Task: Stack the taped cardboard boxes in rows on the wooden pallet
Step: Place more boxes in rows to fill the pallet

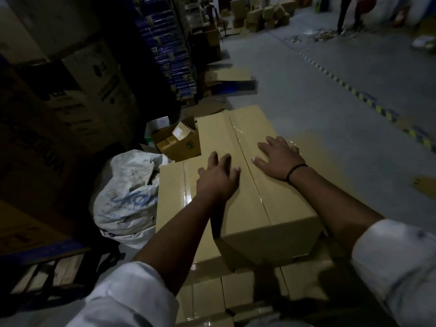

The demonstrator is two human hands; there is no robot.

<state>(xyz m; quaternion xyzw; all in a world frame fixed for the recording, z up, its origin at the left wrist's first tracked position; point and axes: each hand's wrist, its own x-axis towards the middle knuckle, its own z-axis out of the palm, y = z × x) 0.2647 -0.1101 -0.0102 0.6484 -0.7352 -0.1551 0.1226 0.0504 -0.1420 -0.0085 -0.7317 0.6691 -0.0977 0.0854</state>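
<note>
Large tan taped cardboard box (pixel 250 208) at centre frame, atop more tan taped boxes (pixel 236 296), left hand (pixel 218 178) and right hand (pixel 279 158) flat on its lid, fingers spread, open brown carton (pixel 181 148) up-left of it holding small boxes (pixel 180 132)

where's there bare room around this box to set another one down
Bare grey floor right of the top box, up to the striped floor tape. Left is crowded: white sack and open carton sit close.

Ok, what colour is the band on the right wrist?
Black, a thin wristband, clearest in the head view.
</note>
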